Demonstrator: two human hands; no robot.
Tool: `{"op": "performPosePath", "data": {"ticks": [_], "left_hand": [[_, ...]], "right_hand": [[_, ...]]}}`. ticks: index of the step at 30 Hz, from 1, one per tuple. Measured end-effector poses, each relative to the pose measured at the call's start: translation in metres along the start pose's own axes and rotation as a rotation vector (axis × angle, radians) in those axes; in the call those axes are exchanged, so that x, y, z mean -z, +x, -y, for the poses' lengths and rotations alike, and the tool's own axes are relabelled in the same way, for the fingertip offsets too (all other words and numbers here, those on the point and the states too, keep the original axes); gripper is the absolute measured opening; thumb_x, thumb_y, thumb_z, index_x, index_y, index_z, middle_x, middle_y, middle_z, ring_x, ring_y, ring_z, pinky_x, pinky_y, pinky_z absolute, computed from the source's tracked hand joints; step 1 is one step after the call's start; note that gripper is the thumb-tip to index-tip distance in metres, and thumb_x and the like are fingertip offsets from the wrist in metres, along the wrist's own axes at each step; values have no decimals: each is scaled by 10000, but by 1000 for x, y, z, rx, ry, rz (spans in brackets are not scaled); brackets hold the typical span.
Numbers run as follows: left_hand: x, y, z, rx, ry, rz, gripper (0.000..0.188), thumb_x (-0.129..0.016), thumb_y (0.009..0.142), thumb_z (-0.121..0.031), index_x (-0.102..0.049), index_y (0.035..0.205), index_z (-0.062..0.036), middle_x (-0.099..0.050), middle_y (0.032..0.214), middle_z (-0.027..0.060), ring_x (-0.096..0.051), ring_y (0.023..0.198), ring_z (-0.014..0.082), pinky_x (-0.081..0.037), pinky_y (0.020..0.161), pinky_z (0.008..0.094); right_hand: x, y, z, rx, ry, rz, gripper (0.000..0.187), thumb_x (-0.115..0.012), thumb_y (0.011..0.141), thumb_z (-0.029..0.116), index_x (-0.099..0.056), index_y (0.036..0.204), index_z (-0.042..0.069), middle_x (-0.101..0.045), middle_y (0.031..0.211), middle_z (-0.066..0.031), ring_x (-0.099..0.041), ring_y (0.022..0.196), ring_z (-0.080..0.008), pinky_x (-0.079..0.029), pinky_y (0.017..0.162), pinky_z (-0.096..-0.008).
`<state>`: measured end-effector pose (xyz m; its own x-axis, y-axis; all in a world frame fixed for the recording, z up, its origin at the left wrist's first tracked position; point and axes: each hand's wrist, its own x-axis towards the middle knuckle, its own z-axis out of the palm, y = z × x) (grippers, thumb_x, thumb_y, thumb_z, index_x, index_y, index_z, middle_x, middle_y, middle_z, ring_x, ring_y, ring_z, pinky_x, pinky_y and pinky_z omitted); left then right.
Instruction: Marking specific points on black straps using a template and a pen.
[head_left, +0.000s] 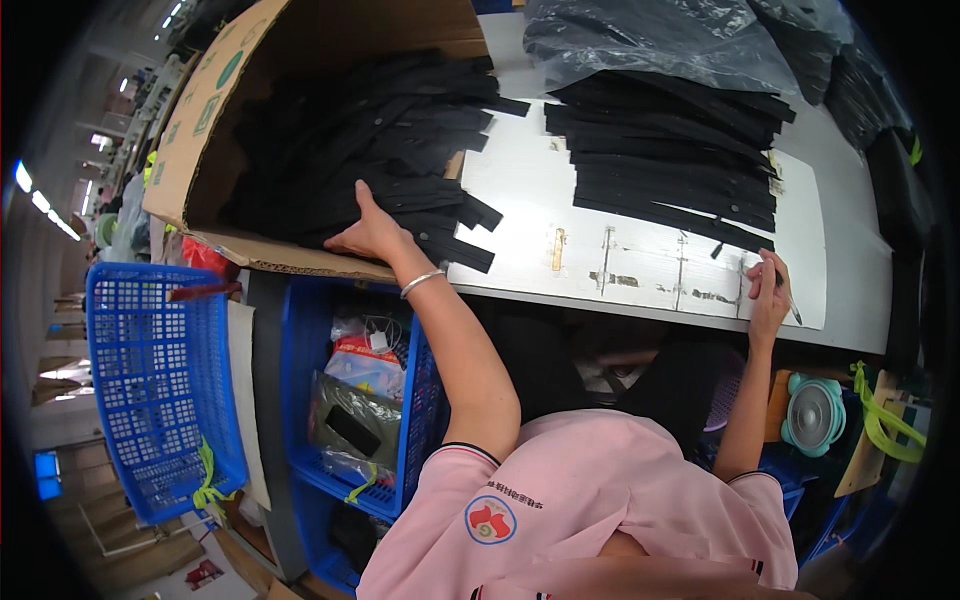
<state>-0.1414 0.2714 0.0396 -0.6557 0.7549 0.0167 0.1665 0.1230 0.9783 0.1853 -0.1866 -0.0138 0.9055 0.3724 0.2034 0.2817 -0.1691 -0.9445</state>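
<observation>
Left hand (370, 230): fingers spread, at boxed strips (350, 140).
Right hand (768, 288): fingers curled, near table strips (670, 185); grip, cannot tell.

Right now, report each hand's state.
Left hand: open, fingers spread at the black strips in the cardboard box.
Right hand: closed on a thin object, kind unclear.

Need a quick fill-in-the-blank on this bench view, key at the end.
1. The left hand is at ____-coloured strips in the cardboard box.
2. The right hand is near the ____ (left or right) end of the laid-out strips.
3. The silver bracelet is on the ____ wrist.
4. The perforated basket at far left is ____.

Key: black; right; left; blue
</observation>
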Motion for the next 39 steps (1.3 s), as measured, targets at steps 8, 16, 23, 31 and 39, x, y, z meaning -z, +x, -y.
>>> {"op": "performPosePath", "data": {"ticks": [8,16,23,31,39], "left_hand": [[-43,1,-11,52,-223,98,822,-925,714,-198,-492,1328,136,-611,1286,323,-649,1154,386,-509,1072,418],[-69,-8,-13,42,-260,46,754,-836,778,-16,-427,1403,86,-554,1340,287,-597,1203,376,-492,1090,405],[-27,-14,8,-106,-61,-35,885,-855,800,-187,-341,1439,146,-295,1567,329,-337,1447,429,-285,1214,460],[-50,-5,-16,-995,154,-105,747,-763,887,-221,-406,1508,-7,-310,1587,293,-229,1505,450,-191,1219,550],[-182,51,-77,-1097,607,416,573,-504,1026,-463,-585,1395,-32,-534,1498,126,-286,1500,426,-94,1201,680]], "right_hand": [[5,1,-6,16,2,17,259,-516,1091,174,-660,1255,33,-611,849,-11,-420,644,-37,-367,604,-189],[8,0,-9,31,1,16,262,-510,1091,153,-652,1264,17,-611,862,-13,-427,652,-34,-379,622,-187],[7,-1,-7,24,22,12,259,-509,1092,159,-656,1258,27,-619,863,-8,-430,649,-29,-375,616,-186],[8,-3,-6,31,55,-6,257,-508,1091,159,-660,1250,26,-624,861,-11,-433,641,-27,-371,607,-188],[7,-4,-2,56,56,-36,237,-516,1088,162,-679,1212,44,-621,821,-1,-439,627,-25,-370,578,-193]]}}
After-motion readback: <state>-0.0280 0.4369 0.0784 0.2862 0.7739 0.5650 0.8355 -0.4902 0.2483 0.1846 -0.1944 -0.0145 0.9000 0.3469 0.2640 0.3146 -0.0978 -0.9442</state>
